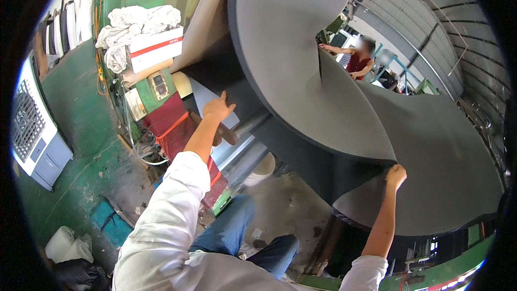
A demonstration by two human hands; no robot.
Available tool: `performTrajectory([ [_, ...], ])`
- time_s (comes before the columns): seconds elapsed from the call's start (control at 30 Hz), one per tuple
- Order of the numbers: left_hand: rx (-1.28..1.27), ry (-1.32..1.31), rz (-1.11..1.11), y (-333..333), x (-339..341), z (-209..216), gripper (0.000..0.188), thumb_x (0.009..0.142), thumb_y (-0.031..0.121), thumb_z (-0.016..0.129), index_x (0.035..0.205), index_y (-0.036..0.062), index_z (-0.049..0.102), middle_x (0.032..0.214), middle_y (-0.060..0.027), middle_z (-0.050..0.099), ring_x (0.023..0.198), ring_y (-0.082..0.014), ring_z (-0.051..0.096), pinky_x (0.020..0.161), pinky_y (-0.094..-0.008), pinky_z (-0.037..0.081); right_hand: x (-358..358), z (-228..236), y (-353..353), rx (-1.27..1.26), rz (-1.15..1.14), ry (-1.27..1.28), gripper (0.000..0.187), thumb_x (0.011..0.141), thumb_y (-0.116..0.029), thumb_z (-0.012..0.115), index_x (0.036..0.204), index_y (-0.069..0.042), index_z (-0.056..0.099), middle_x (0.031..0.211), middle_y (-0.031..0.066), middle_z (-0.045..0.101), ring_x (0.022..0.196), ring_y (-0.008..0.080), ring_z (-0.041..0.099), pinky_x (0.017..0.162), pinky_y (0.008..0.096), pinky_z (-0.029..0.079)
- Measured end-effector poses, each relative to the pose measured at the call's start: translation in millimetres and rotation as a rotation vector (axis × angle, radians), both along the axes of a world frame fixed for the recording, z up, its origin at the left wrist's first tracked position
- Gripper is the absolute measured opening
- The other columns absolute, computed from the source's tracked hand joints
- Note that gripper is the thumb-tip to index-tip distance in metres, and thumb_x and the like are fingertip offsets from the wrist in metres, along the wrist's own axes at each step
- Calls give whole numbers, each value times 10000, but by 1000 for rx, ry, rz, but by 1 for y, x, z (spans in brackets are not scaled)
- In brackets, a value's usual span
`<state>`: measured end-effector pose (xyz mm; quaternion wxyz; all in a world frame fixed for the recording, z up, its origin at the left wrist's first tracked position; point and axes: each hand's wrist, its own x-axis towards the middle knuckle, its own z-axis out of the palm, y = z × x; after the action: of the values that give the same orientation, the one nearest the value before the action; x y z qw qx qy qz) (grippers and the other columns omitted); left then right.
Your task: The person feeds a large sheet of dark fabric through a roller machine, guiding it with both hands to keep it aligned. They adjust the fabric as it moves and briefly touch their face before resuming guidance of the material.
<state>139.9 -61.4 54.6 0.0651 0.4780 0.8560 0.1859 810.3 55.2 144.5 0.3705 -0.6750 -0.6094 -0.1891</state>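
Observation:
A large sheet of grey, dark-edged material (301, 70) rises in front of me and curls over, with another broad stretch spreading to the right. My right hand (396, 175) is closed on the edge of this sheet where a fold comes to a point. My left hand (217, 109) reaches forward beside the machine, its index finger and thumb spread apart. Beneath that hand lie a pale blue-grey panel (202, 95) and dark material. Nothing shows in the left hand, and whether its fingertips touch the dark surface cannot be made out. A brown handle-like piece (229, 136) sits just below it.
A white box with a red stripe (156, 49) and bundled white cloth (141, 17) sit on the green machine at left. An air cooler (40, 124) stands on the green floor. A white bucket (263, 170) is below the sheet. Another person (360, 63) reaches toward its far side.

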Motion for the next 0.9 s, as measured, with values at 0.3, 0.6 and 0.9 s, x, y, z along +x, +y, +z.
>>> performTrajectory([
  [0.3, 4, 32, 14, 11, 16, 0, 618, 907, 457, 372, 1436, 153, 277, 1037, -164, 650, 947, -314, 633, 815, -436, 494, 192, 48, -138, 154, -439, -106, 268, 872, -216, 581, 841, 45, 636, 733, 159, 658, 670, 312, 643, 620, 404, 516],
  [0.6, -18, 21, -39, 0, 16, 8, 760, 858, 572, 438, 1449, 142, 228, 1002, -164, 659, 909, -308, 638, 793, -412, 498, -272, -54, -104, -338, 548, -322, 1007, 626, -453, 783, 1370, 32, 308, 1452, 202, 263, 1338, 337, 272, 1087, 436, 265],
  [0.9, -5, 14, -30, 6, 9, 2, 734, 854, 477, 450, 1436, 81, 242, 968, -173, 663, 877, -323, 642, 783, -427, 502, -284, -139, -11, -456, 323, -359, 539, 772, -241, 658, 1212, 10, 473, 1298, 184, 414, 1198, 343, 404, 972, 429, 382],
])
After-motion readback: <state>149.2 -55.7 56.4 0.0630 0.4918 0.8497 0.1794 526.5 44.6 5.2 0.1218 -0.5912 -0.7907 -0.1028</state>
